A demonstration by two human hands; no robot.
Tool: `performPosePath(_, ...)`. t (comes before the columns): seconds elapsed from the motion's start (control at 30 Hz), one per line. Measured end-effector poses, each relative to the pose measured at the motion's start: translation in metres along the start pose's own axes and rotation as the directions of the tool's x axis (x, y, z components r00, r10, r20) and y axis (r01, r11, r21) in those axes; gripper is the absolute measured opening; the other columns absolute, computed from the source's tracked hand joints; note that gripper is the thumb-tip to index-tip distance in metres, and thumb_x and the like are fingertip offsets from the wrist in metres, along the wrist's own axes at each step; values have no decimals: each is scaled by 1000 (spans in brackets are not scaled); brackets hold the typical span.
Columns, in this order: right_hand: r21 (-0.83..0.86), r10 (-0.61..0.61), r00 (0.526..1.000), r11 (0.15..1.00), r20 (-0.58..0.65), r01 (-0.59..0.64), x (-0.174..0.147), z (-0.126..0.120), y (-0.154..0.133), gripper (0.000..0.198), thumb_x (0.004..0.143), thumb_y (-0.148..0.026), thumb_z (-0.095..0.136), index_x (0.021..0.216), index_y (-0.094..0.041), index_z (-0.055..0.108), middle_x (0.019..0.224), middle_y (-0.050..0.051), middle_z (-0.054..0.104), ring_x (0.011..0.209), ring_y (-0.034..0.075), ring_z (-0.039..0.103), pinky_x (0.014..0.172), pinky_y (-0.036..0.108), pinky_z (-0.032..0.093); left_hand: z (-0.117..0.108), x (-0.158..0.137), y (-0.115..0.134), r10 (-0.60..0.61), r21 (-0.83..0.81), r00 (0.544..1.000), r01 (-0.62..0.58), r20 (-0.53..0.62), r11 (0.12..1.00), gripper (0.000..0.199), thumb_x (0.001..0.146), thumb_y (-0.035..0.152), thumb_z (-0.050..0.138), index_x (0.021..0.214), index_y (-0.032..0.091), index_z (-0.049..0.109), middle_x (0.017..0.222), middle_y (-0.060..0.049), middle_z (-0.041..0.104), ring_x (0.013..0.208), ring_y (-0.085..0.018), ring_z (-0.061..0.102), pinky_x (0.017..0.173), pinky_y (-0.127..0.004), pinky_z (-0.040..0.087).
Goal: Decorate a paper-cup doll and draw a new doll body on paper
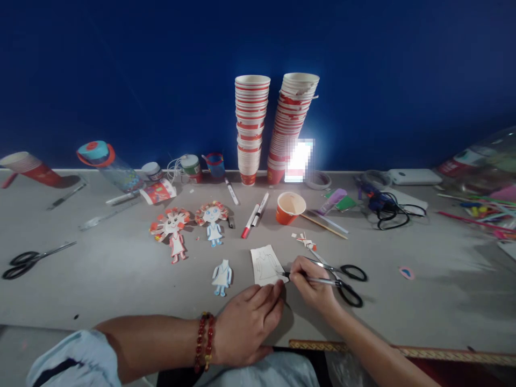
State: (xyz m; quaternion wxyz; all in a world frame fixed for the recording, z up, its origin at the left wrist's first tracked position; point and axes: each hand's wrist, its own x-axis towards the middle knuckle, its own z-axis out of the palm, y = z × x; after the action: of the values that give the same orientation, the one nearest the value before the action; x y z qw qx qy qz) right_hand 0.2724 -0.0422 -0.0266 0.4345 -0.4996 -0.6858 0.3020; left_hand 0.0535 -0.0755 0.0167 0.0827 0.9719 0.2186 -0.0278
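A small white piece of paper (pixel 264 263) lies in front of me with a pencil-thin drawing of a dress-like body on it. The fingers of my left hand (pixel 252 317) rest flat on its lower edge; two red bead bracelets circle that wrist. In my right hand (pixel 312 282) is a pen (pixel 322 280), its dark tip at the paper's right edge. Scissors with black handles (pixel 351 294) lie beside and partly behind this hand. To the left of the paper is a headless paper doll body (pixel 221 277) with blue edges. Two paper dolls (pixel 212 215) with frilled red-and-white hair lie farther back.
Two tall stacks of paper cups (pixel 252 129) stand against the blue wall. An orange paper cup (pixel 289 208), markers (pixel 255 216) and paper scraps (pixel 308 243) lie mid-table. More scissors (pixel 36 260) and a bottle (pixel 113 166) are left; a corded glue gun (pixel 377 196) is right.
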Motion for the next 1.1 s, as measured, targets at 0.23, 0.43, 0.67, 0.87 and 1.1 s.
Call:
performPosePath(0.23,-11,-17,1000,1000,-13,17,0,0,0,20,80,-13,48,63,-22,45,56,-5,45,53,12,42,52,24,33,2,0,0,1,13,1000,-1,-4,1000,85,89,56,57,146,-1,29,159,-28,18,139,-34,30,110,-40,26)
performPosePath(0.43,-4,-23,1000,1000,-21,23,0,-1,0,20,79,-12,49,62,-22,46,56,-5,45,53,12,42,52,24,34,0,1,0,4,-1,1000,-4,1,1000,86,89,56,57,147,0,27,160,-28,17,140,-33,30,110,-40,27)
performPosePath(0.67,14,-16,1000,1000,19,16,1,-2,-4,20,80,-14,48,62,-21,46,56,-4,47,53,12,43,52,24,35,3,0,0,-5,2,1000,5,-8,1000,89,89,56,56,150,0,23,160,-27,17,140,-33,31,112,-40,24)
performPosePath(0.87,3,-12,1000,1000,12,12,1,-1,-4,20,79,-15,48,61,-22,46,56,-4,46,53,12,43,52,24,34,3,0,0,0,9,1000,0,-5,1000,87,89,56,57,148,0,27,160,-27,17,139,-33,33,111,-40,25)
performPosePath(1.1,17,1,1000,1000,-11,-1,1,-1,-4,20,79,-13,48,61,-22,45,56,-5,44,52,12,41,51,24,33,2,0,0,-5,-1,1000,5,-7,1000,88,89,56,58,148,0,26,160,-27,17,140,-33,31,112,-40,25)
